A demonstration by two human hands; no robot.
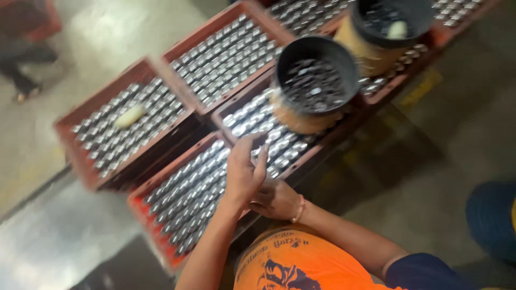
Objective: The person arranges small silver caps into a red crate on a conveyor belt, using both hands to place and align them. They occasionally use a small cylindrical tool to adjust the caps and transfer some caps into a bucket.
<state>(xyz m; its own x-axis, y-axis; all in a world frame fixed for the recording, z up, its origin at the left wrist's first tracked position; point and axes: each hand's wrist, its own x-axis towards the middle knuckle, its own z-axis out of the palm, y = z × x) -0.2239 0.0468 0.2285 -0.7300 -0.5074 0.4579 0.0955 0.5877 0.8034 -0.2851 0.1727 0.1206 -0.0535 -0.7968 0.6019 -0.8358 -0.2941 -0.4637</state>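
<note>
My left hand (244, 172) reaches up over the edge between two red-brown crates of shiny metal cylinders, the near crate (141, 205) and the middle crate (224, 110). Its thumb stands apart from the fingers and I see nothing between them. My right hand (277, 200), with a bead bracelet at the wrist, is curled just below and behind the left hand at the near crate's corner. Blur hides whether it holds anything. An orange printed cloth (285, 263) lies below both arms.
Two more crates of metal cylinders stand at the left (70, 126) and at the back (185, 51); a pale oblong piece (130, 115) lies on the left one. Two black-rimmed buckets (317, 80) (387, 27) of small metal parts sit on the crates. Another person (21, 53) is at the far left.
</note>
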